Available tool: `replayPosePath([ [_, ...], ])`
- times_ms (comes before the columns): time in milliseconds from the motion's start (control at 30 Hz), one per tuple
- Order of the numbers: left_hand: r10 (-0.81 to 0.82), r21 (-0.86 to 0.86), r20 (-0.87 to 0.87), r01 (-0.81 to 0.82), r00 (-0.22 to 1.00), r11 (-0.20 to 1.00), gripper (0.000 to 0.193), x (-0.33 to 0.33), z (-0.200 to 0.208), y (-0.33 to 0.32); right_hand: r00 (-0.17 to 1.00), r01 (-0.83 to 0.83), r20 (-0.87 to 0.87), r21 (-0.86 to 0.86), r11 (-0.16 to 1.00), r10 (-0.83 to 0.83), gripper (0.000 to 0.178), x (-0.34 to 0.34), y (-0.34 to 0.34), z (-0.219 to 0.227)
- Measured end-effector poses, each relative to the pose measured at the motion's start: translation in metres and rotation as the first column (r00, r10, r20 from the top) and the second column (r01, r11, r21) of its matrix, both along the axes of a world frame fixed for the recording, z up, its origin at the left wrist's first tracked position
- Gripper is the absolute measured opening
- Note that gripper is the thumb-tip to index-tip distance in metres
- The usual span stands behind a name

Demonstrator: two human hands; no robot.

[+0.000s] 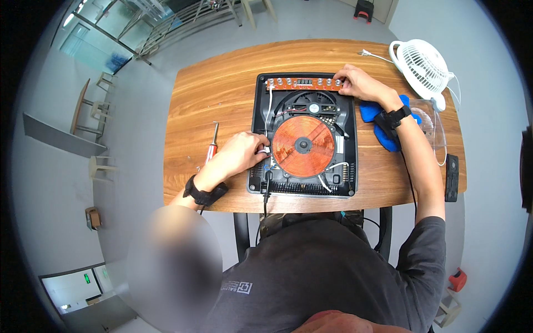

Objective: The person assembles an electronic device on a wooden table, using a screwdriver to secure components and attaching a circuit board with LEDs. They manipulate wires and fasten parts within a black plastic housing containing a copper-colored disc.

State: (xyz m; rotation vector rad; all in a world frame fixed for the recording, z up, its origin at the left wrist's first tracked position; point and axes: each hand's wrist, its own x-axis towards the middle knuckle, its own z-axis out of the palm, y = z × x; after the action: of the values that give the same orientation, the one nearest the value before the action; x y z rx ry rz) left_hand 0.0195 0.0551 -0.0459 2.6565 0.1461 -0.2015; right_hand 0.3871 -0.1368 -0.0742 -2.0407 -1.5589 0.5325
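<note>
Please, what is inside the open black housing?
Inside the black housing are a copper coil, a black fan beyond it, and an orange circuit board along the far edge. Whatever lies beneath the coil is covered.

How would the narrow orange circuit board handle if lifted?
Likely stiff: the board runs straight along the far edge of the black plastic case. Probably light: it's a slim strip. Might get tugged: a white cable runs from its left end.

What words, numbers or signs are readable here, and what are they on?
Dark shirt: pale lettering beside a square emblem, left unquoted.
Round white label on the black fan: too small to read.
Display on the orange circuit board: unreadable.
Green background sign: too small.
</note>
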Motion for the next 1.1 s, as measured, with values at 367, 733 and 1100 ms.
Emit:
replayPosePath([
  [367,-0.067,-0.168,0.041,0.073,0.997,0.983,0.016,-0.004,-0.01,0.015,0.998,-0.017,0.065,0.029,0.999,0.015,0.036,-0.001,0.001,-0.003],
  [733,0.085,-0.188,0.037,-0.077,0.996,0.979,0.013,0.001,-0.024,0.014,1.0,-0.014,0.023,0.011,1.0,0.013,0.034,-0.001,0.002,-0.002],
  [1100,-0.003,-0.291,0.244,0.076,0.97,0.954,0.037,-0.001,-0.037,0.015,1.0,-0.008,0.029,-0.021,1.0,0.009,0.035,-0.007,0.003,0.002],
])
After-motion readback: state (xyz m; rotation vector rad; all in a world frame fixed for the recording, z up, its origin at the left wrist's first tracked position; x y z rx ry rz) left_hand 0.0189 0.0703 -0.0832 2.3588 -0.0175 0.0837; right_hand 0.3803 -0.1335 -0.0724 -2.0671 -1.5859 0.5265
